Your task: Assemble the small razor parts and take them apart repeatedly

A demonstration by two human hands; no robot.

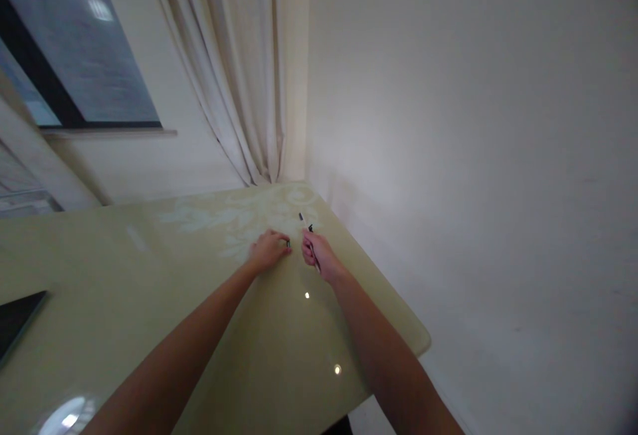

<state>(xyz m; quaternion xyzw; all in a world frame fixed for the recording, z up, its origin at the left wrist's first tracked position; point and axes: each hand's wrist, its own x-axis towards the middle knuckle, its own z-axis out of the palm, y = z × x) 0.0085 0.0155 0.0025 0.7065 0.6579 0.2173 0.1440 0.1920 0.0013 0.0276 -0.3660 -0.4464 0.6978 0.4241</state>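
Note:
My right hand (319,254) is closed round a slim, pale pen-like stick (304,221) with a dark tip. The stick slants up and to the left, and a small black piece juts from it just above my fist. To the left, a short gap away, my left hand (270,249) pinches a tiny dark object (288,244) between thumb and fingers. Its kind is too small to make out. Both hands are over the far right part of a glossy pale table (239,342).
A plain wall (473,156) runs along the table's right side. Beyond the far edge hangs a pale curtain (249,76), with a window (94,36) to its left. A flat dark object (20,319) lies at the table's left, partly out of view.

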